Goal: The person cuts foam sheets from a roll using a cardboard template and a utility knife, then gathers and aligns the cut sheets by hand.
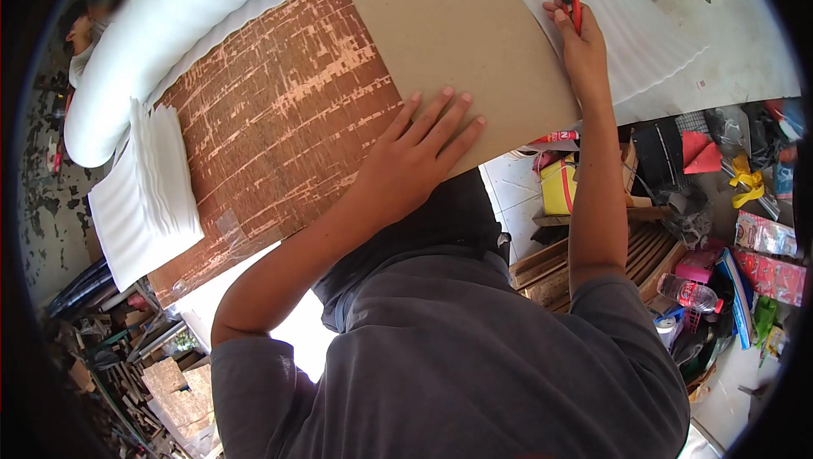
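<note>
My left hand (406, 158) lies flat with its fingers spread, across the edge between a plain tan cardboard sheet (466, 27) and a reddish-brown wood-patterned board (279, 112). The cardboard rests over the board's right part. In my right hand (586, 48), closed around its handle, is a red utility knife (577, 8) with the blade out, pointing away from me. That hand is at the cardboard's right edge, above a white foam sheet (635, 44).
A thick white foam roll (195, 2) curves along the far left. Folded foam sheets (148, 196) lie on the board's left end. Mixed clutter with a plastic bottle (690, 293) stands at right; wood scraps (182, 395) lie lower left. Another person's hand (80, 34) shows far left.
</note>
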Available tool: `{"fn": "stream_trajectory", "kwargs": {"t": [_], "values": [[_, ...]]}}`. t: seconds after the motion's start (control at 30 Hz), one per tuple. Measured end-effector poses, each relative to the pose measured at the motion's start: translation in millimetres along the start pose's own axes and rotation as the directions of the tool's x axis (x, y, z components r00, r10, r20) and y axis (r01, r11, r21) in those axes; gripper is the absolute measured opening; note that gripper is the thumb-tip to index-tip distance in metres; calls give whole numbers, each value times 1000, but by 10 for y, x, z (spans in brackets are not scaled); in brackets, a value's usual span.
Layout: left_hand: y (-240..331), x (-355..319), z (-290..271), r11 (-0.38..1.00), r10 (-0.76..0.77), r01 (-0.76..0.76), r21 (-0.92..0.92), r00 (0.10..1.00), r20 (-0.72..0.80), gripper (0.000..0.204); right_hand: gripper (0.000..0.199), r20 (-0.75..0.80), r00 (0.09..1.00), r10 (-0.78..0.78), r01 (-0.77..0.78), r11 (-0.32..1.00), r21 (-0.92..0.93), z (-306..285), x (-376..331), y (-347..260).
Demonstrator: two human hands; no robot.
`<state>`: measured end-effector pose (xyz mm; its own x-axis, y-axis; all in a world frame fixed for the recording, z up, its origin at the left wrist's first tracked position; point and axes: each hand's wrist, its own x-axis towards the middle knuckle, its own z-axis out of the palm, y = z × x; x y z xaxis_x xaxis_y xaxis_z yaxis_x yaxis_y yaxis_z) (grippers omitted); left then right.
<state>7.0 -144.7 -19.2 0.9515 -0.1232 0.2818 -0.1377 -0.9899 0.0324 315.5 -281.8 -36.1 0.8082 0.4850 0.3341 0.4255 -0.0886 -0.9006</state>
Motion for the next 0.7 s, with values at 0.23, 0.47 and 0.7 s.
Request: {"fn": "stream_trajectory", "kwargs": {"t": [0.23, 0.47, 0.7], "values": [[-42, 9, -62, 998, -21, 13, -58, 989, -147, 58, 30, -15, 1000, 22, -24, 990, -141, 107, -54, -165], [-185, -37, -393, 999, 39, -40, 1, 979, -201, 48, 29, -30, 999, -15, 10, 987, -160, 11, -21, -56], [-83, -344, -600, 998, 33, -41, -57, 990, -140, 47, 30, -7, 1000, 31, -32, 990, -135, 57, -21, -136]]}}
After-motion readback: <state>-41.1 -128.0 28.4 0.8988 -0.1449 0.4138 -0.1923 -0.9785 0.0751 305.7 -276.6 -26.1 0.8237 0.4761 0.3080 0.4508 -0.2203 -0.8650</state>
